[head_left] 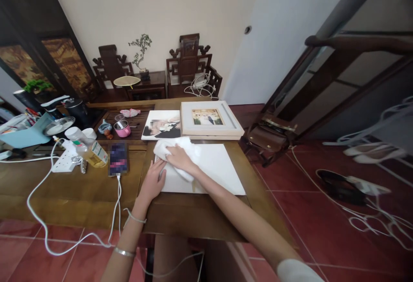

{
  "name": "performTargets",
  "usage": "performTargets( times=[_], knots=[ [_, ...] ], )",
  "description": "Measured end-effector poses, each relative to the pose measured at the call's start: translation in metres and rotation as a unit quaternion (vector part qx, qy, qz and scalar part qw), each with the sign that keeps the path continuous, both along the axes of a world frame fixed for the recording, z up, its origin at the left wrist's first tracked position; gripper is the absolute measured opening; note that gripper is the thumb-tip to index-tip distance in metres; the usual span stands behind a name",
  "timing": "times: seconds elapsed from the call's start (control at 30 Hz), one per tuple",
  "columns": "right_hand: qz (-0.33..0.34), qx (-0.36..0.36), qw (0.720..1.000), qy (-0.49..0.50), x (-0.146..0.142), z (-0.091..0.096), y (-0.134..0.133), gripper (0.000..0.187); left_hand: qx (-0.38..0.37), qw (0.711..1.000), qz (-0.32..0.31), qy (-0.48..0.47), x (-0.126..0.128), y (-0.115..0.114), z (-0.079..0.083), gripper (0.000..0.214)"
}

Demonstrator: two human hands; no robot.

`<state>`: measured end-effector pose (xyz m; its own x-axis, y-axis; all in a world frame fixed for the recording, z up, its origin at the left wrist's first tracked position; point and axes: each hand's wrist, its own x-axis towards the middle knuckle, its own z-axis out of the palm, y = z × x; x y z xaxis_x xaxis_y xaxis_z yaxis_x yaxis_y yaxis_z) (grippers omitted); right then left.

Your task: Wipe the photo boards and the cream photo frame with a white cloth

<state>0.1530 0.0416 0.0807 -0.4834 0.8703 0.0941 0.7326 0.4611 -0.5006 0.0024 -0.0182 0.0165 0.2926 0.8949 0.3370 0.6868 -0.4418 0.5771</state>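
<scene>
A flat white panel [219,165] lies on the wooden table in front of me. On its upper left part is a bunched white cloth [187,146], with my right hand [178,157] pressed onto it and gripping it. My left hand [155,179] rests at the panel's left edge, fingers stretched out and holding nothing. Its fingertips are close to the cloth. Just behind the panel lie a photo print [163,127] and a white picture frame [234,122] with a photo in it, set on a box-like layer.
Left on the table are a charging phone [118,160], a bottle of yellow liquid [92,152], a white power strip [64,161], a pink cup [122,130] and a blue bin [27,134]. White cables hang over the front edge. A wooden chair [277,131] holding a brown bag stands right.
</scene>
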Motion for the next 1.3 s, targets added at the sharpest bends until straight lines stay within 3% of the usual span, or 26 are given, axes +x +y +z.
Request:
performTargets(
  times=[0.1,0.17,0.37,0.5,0.63,0.73,0.83,0.9,0.97,1.13,1.3],
  knots=[
    [0.012,-0.001,1.0,0.02,-0.016,0.0,0.014,0.027,0.006,1.0,-0.006,-0.003,-0.002,0.001,-0.001,0.04],
    [0.015,-0.007,0.999,0.032,-0.008,0.0,0.015,0.025,0.007,1.0,-0.01,-0.004,-0.003,0.002,-0.002,0.041],
    [-0.022,-0.028,0.998,0.061,0.072,-0.001,0.006,0.024,0.007,1.0,-0.004,-0.014,-0.003,0.002,-0.004,0.039],
    [-0.067,-0.023,0.996,0.055,0.129,0.006,-0.016,0.019,0.009,1.0,-0.001,-0.02,-0.001,0.001,-0.003,0.038],
    [-0.107,0.058,0.992,-0.015,0.178,0.019,-0.053,0.017,0.01,1.0,-0.001,-0.025,-0.001,0.001,-0.003,0.038],
    [-0.114,0.132,0.981,-0.08,0.2,0.021,-0.076,0.016,0.012,1.0,-0.003,-0.025,-0.002,0.002,-0.004,0.039],
    [-0.028,0.173,0.977,-0.125,0.196,0.008,-0.085,0.025,0.011,1.0,-0.004,-0.027,-0.003,0.003,-0.006,0.039],
    [0.043,0.169,0.974,-0.142,0.183,-0.005,-0.08,0.032,0.011,1.0,-0.003,-0.028,-0.004,0.003,-0.007,0.039],
    [0.071,0.156,0.974,-0.145,0.167,-0.019,-0.071,0.034,0.01,1.0,-0.003,-0.03,-0.004,0.004,-0.008,0.04],
    [0.009,0.142,0.978,-0.154,0.138,-0.038,-0.066,0.036,0.003,1.0,-0.004,-0.03,-0.005,0.003,-0.006,0.04],
    [-0.002,0.134,0.975,-0.18,0.141,-0.036,-0.117,0.033,-0.006,1.0,-0.005,-0.023,-0.004,0.002,-0.003,0.04]
  ],
)
